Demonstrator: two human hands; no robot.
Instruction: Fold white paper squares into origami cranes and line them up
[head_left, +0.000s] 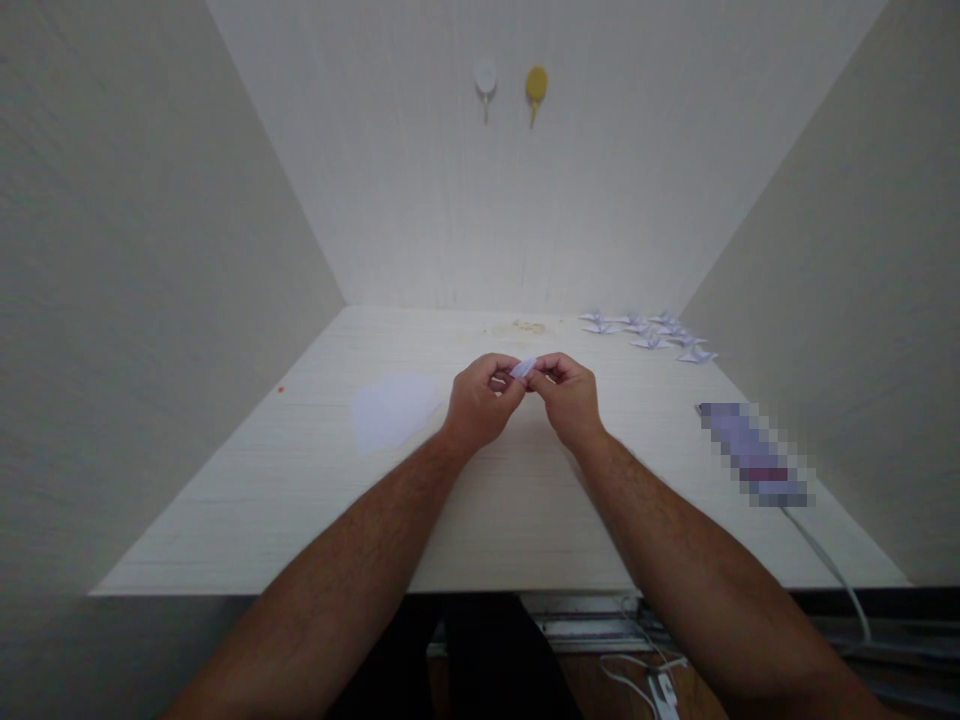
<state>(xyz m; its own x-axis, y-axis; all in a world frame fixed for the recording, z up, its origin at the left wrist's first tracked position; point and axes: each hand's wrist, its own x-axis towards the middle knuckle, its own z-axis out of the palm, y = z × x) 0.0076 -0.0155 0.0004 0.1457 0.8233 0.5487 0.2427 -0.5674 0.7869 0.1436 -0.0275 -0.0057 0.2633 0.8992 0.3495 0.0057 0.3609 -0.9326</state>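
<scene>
Between my two hands is a small piece of folded white paper (523, 368), held above the middle of the table. My left hand (484, 400) pinches its left side between thumb and fingers. On the other side, the fingertips of my right hand (570, 395) are closed on the paper too. Fingers cover much of it, so its exact fold is hard to make out. Left of my left hand lie loose white paper sheets (391, 408). Several folded paper cranes (651, 342) stand in a group at the back right.
A pixelated, phone-like object (750, 450) with a cable (829, 560) lies at the right. Walls enclose the white table (300, 500) on three sides. White (485, 78) and yellow hooks (536, 85) hang on the back wall. An orange speck (281, 389) is at left.
</scene>
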